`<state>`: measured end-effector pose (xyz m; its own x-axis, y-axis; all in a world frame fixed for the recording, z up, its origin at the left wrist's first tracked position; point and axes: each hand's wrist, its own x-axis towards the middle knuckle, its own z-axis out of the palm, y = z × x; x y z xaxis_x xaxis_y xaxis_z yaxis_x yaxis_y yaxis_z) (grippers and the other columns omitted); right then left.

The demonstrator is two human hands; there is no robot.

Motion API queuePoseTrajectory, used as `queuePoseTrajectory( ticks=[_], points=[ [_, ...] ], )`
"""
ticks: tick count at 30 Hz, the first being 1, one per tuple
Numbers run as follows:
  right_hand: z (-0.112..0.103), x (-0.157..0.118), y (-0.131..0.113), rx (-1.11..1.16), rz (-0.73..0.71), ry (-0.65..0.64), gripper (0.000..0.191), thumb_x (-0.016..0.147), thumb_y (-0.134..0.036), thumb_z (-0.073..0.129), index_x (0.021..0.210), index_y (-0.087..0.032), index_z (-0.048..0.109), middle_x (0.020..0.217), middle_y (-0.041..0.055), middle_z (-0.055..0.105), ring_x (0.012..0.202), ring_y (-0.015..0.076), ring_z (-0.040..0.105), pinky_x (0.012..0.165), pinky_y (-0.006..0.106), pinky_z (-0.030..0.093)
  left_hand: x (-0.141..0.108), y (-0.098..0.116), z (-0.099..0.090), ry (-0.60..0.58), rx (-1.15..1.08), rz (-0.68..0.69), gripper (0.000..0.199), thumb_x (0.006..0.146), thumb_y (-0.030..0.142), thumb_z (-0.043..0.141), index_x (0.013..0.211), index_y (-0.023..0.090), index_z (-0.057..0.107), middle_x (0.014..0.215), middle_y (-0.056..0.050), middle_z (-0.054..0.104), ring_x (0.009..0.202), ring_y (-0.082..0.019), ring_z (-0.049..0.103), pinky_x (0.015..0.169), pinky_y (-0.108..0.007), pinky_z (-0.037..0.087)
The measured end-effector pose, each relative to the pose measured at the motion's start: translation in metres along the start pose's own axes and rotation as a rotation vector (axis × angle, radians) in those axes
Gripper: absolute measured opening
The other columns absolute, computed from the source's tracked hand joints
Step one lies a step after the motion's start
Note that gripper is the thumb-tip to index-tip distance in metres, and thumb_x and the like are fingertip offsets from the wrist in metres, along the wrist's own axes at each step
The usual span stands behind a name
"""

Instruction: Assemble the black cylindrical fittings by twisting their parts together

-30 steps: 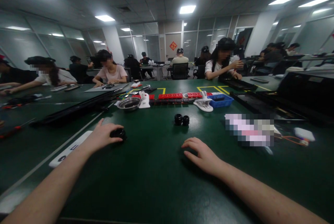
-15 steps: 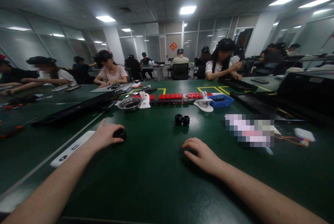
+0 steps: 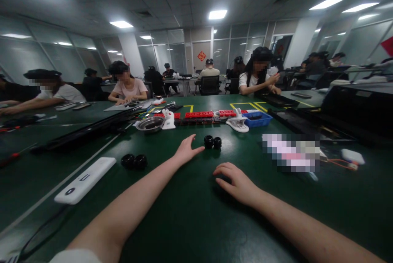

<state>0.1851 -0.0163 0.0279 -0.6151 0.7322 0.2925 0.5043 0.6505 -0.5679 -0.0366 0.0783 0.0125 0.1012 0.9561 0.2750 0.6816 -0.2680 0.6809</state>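
Observation:
In the head view my left hand is open, thumb and fingers apart. Its fingertips come close to a pair of small, shiny black wheel-like parts standing side by side in the middle. I cannot tell whether they touch. My right hand rests on the green table just in front of that pair, fingers loosely curved and nothing in them. Farther left, two similar black parts stand against each other, beside a long white device with a black cable.
Behind the black parts lie a metal bowl, two white clip-like pieces, a row of red blocks and a blue tray. Long black housings flank both sides. Several people sit at the tables beyond.
My left hand has let go of a black part at the left and moved right, to the middle pair. The right hand has stayed in place. The view has shifted slightly.

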Motion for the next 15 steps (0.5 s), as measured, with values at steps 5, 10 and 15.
queuePoseTrajectory(
  ticks=[5,10,15],
  points=[
    [-0.003,-0.001,0.003,-0.014,0.003,0.011,0.015,0.079,-0.02,0.05,0.091,-0.02,0.058,0.095,0.0056,0.057,0.092,0.0191,0.051,0.083,0.034,0.042,0.044,-0.001,0.044,0.003,-0.105,-0.051,0.081,0.066,0.047,0.064,0.129,0.012,0.026,0.121,-0.019,0.046,0.108,-0.028,0.047,0.087,-0.037,0.039],
    [-0.008,-0.001,0.008,-0.022,0.001,0.007,0.015,0.079,-0.02,0.051,0.092,-0.019,0.058,0.095,0.0056,0.057,0.092,0.0186,0.051,0.084,0.033,0.042,0.048,0.002,0.041,-0.108,-0.133,0.033,0.052,0.064,0.033,0.068,0.11,0.016,0.051,0.104,-0.01,0.06,0.095,-0.023,0.056,0.083,-0.033,0.043],
    [-0.011,0.0,0.011,-0.018,0.013,0.012,0.014,0.078,-0.021,0.051,0.09,-0.019,0.059,0.095,0.0059,0.058,0.092,0.019,0.051,0.084,0.033,0.042,0.019,-0.004,0.015,-0.183,-0.106,0.08,0.044,0.063,0.028,0.068,0.104,0.019,0.055,0.105,-0.007,0.059,0.098,-0.024,0.054,0.088,-0.037,0.04]
  ],
)
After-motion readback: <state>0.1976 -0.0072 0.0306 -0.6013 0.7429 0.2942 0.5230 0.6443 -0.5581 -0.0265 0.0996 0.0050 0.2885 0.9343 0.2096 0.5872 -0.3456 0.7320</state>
